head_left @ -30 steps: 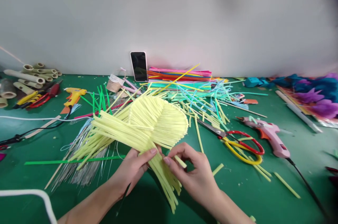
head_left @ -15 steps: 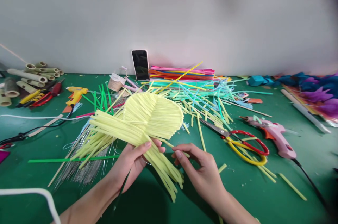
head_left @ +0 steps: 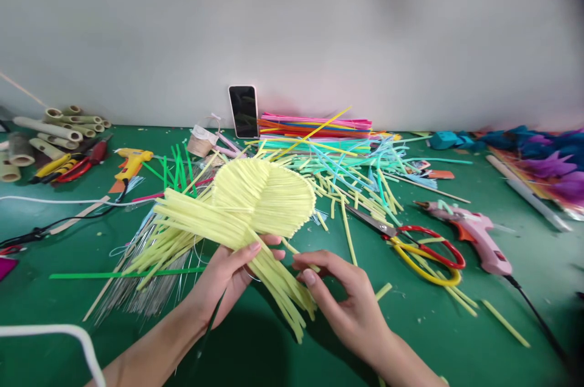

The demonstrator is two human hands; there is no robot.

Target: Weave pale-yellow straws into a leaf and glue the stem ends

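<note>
A pale yellow leaf-shaped piece (head_left: 264,195) made of pipe cleaners lies in my left hand (head_left: 232,277), whose thumb presses on its lower part. Loose pipe cleaner ends (head_left: 278,289) fan out below the thumb toward the lower right, and another bundle (head_left: 196,216) sticks out to the left. At the right of these ends is my right hand (head_left: 342,296), its thumb and forefinger closed on a single yellow pipe cleaner (head_left: 289,246) that runs up toward the leaf piece. The fingers partly hide that strand.
Red-and-yellow-handled scissors (head_left: 424,253) and a pink glue gun (head_left: 479,232) lie to the right. A yellow glue gun (head_left: 132,162), pliers (head_left: 82,165) and bamboo tubes (head_left: 59,131) are at left. Behind, a phone (head_left: 243,112) leans on the wall beside coloured pipe cleaners (head_left: 319,125).
My right hand has shifted slightly left, nearer the loose ends. The leaf piece has moved a little left and up; my left hand keeps its hold.
</note>
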